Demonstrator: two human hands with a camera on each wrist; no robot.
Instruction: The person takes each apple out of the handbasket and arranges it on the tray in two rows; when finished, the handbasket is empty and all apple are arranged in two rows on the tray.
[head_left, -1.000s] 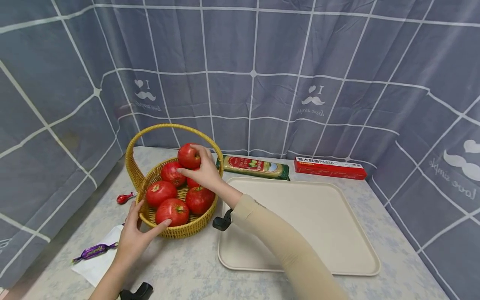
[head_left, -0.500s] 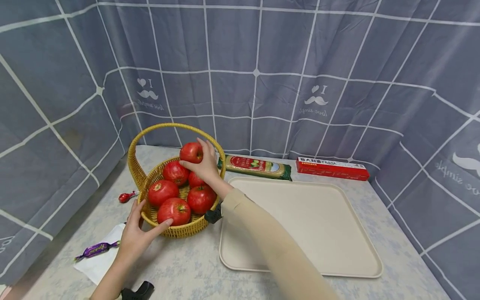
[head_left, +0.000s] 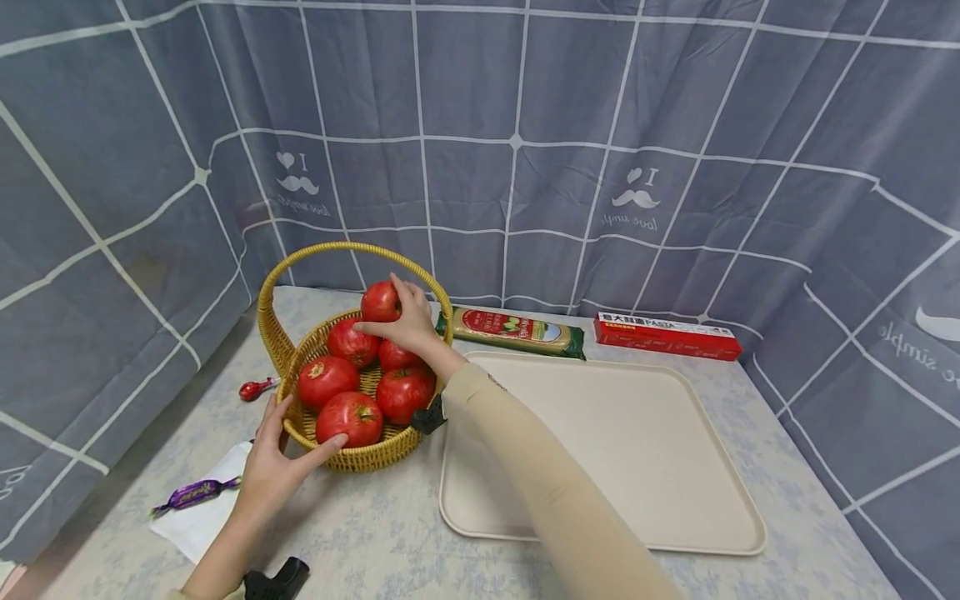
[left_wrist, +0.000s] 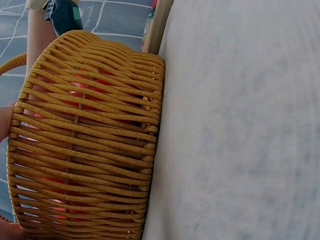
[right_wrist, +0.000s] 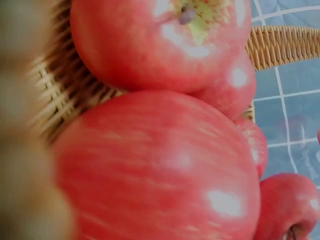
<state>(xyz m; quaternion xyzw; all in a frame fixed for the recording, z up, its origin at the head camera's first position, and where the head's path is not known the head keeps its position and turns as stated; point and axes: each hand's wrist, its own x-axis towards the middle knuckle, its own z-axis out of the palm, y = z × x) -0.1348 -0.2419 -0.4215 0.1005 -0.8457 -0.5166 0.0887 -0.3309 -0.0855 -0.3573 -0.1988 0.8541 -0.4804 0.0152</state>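
A yellow wicker basket (head_left: 360,457) with a tall hooped handle stands on the left of the table and holds several red apples (head_left: 349,419). At its near left rim my left hand (head_left: 268,473) grips the basket, fingers on the left side and thumb across the front near an apple. My right hand (head_left: 414,323) reaches in under the handle and holds a red apple (head_left: 380,301) at the back, above the others. In the left wrist view the woven wall (left_wrist: 85,145) fills the left half. Big apples (right_wrist: 160,165) crowd the right wrist view.
A beige tray (head_left: 600,450) lies right of the basket, partly under my right sleeve. Behind it are a green-ended spaghetti packet (head_left: 517,331) and a red pasta box (head_left: 667,336). A red lollipop (head_left: 255,389), a purple-wrapped candy (head_left: 195,493) and a white napkin (head_left: 202,525) lie left.
The right hand shifts its fingers on the held apple, which rises slightly. The left hand keeps its place on the basket. The whole head view drifts a little.
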